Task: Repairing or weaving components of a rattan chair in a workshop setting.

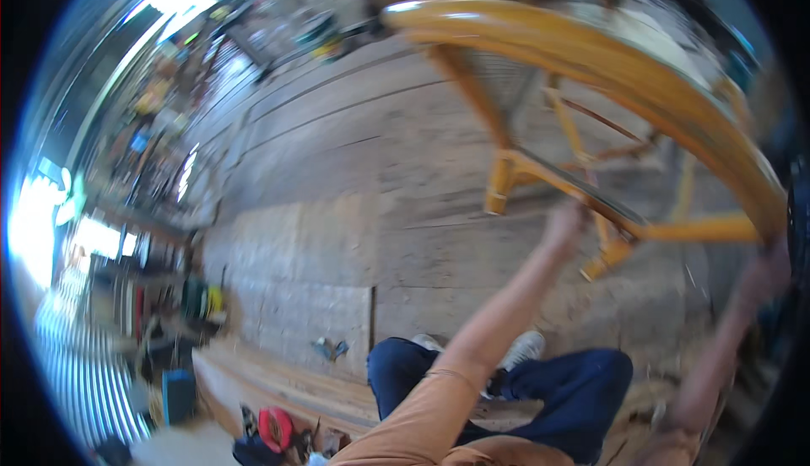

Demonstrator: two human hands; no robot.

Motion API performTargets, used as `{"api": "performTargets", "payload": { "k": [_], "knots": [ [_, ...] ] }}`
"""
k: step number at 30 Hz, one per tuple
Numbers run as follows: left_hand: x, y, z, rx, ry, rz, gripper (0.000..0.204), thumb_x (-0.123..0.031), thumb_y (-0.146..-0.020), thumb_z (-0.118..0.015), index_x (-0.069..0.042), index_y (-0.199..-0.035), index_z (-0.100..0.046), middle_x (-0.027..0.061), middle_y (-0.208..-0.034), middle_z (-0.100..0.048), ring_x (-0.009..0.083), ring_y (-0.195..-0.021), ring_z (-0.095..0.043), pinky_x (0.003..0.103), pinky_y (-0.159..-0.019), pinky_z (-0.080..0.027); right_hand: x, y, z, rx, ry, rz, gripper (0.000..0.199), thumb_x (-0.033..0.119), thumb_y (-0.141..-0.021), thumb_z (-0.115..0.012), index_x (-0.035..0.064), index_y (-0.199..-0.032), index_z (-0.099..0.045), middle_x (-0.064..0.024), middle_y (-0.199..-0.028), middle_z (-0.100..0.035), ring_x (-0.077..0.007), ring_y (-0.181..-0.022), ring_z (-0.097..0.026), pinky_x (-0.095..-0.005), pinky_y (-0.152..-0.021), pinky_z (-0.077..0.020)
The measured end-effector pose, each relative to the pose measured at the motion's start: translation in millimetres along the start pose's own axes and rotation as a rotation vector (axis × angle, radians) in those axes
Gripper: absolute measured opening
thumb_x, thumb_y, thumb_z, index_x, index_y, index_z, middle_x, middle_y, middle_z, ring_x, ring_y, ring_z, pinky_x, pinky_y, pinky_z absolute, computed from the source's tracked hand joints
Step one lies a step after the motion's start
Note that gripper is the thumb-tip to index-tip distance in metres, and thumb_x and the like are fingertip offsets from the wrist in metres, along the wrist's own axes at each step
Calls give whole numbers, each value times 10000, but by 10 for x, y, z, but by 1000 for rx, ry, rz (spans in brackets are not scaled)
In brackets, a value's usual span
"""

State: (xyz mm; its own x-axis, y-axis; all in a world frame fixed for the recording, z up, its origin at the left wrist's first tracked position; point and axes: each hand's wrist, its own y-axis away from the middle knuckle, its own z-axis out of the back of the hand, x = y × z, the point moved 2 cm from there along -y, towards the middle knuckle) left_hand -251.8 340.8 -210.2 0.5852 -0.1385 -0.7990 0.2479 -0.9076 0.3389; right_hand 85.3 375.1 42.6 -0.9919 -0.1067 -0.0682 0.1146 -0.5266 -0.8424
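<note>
A varnished, yellow-orange wooden chair (557, 37) with a long curved rail stands in front of me at the upper right, its legs and cross pieces spread below. My left hand (570, 220) reaches up to a lower rail of the chair frame, with its fingers closed around it. At the far right, my right hand (769, 270) is at the low end of the curved rail. Blur and the dark picture rim hide the fingers of that hand.
Wooden boards make up the floor (304, 230). A timber beam (278, 377) lies beside my legs at the lower left, near a small tool (331, 349) and a red item (275, 429). Cluttered shelving lines the left wall, and a bucket (321, 36) stands at the back.
</note>
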Motion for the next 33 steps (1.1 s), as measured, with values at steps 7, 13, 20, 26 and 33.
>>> {"api": "performTargets", "payload": {
  "k": [7,13,20,26,33],
  "knots": [
    [178,-369,8,-35,392,15,223,-218,-915,-509,-38,-1043,-536,84,-1004,-576,233,-948,-553,359,-852,-440,938,-437,648,-350,-827,229,387,449,-787,-622,75,-883,-599,-62,-749,-569,-238,-681,-553,-371,-673,-404],
    [269,-682,55,446,-760,-163,425,-303,-930,-454,-26,-1252,-436,121,-1186,-524,274,-1111,-490,399,-965,-392,1078,-371,673,-445,-1122,-39,408,466,-670,-667,101,-827,-574,-37,-736,-524,-213,-691,-528,-389,-683,-388],
    [277,-557,24,657,-674,66,435,-311,-928,-447,-27,-1256,-432,123,-1204,-510,273,-1117,-482,397,-965,-392,804,-488,568,-416,-1098,-78,353,447,-628,-710,131,-718,-581,-25,-729,-513,-202,-761,-498,-422,-819,-352],
    [571,-576,-538,629,-596,179,443,-318,-926,-441,-28,-1260,-428,125,-1220,-499,272,-1123,-476,396,-965,-392,216,-742,28,-368,-1059,-240,422,517,-723,-595,115,-598,-615,-52,-619,-583,-210,-682,-529,-394,-772,-337],
    [368,-742,-756,550,-527,265,452,-326,-924,-434,-29,-1265,-423,128,-1238,-485,272,-1130,-468,395,-965,-392,148,-931,-164,-463,-988,-360,280,348,-703,-604,127,-530,-612,-52,-543,-576,-187,-585,-518,-363,-746,-338]
  ]
}}
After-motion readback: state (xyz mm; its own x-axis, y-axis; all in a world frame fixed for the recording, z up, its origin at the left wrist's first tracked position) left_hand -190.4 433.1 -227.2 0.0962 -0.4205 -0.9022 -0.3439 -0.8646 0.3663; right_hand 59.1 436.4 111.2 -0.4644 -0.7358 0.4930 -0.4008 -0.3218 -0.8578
